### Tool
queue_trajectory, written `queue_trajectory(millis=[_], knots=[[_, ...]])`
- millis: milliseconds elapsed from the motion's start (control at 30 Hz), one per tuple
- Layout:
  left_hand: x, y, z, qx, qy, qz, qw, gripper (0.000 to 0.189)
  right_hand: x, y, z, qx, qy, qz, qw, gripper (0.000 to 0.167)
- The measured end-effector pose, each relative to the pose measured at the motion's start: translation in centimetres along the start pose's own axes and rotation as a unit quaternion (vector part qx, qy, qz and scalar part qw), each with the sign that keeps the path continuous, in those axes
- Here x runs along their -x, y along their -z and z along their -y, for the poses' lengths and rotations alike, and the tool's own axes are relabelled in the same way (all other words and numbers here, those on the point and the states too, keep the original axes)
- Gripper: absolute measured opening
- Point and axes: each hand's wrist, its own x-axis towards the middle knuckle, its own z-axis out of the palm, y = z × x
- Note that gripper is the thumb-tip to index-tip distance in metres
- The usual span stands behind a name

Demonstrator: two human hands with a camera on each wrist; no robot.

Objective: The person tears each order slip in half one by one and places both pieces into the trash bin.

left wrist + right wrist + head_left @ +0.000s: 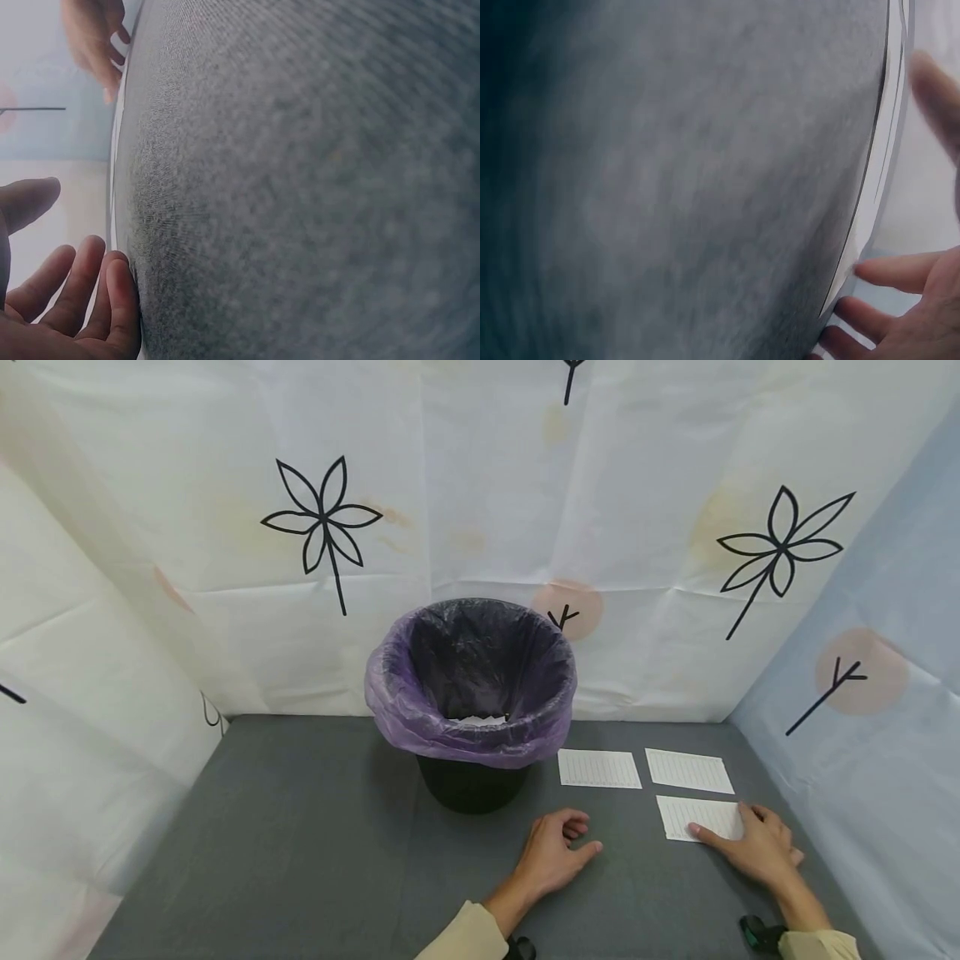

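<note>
My right hand [761, 852] reaches over the right end of a lined white paper card [697, 817] that lies on the grey table. Its thumb is at the card's near edge and its fingertips at the far right corner. In the right wrist view, the index fingertip [864, 271] touches the card's end [845, 271], with the thumb well apart. My left hand [551, 856] rests low over the table, holding nothing, its fingers relaxed and loosely bent. Two more lined cards, a left one [600, 769] and a right one [690, 770], lie flat beyond the hands.
A black bin [472, 789] stands at the back middle, its rim wrapped in a purple bag [397, 693]. Some white paper [483, 721] shows inside it. Patterned white cloth [487, 485] hangs behind the table, with more at both sides.
</note>
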Motion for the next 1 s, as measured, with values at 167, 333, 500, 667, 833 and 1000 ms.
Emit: queue_trajectory(millis=[167, 333, 500, 667, 833, 1000], knots=[[0.0, -0.1, -0.1, -0.003, 0.0, -0.005, 1.0, 0.032, 0.1, -0.1, 0.6, 0.0, 0.001, -0.006, 1.0, 0.114], [0.1, -0.1, -0.2, 0.0, 0.002, -0.008, 1.0, 0.033, 0.1, -0.3, 0.8, -0.005, -0.014, -0.03, 0.9994, 0.105], [0.2, -0.2, -0.2, 0.022, 0.01, -0.012, 0.9996, 0.034, 0.1, -0.4, 0.6, -0.03, -0.013, -0.063, 0.9975, 0.093], [0.2, -0.2, -0.3, 0.082, 0.038, -0.016, 0.9958, 0.037, 0.6, -0.5, 0.8, -0.11, 0.012, -0.122, 0.9864, 0.065], [0.0, 0.1, -0.5, 0.153, 0.062, -0.017, 0.9861, 0.04, 1.6, -0.5, 2.1, -0.21, 0.029, -0.095, 0.9727, 0.051], [-0.5, 0.4, -0.7, 0.204, 0.081, -0.012, 0.9756, 0.042, 2.9, -0.9, 4.1, -0.27, 0.044, -0.035, 0.9613, 0.053]])
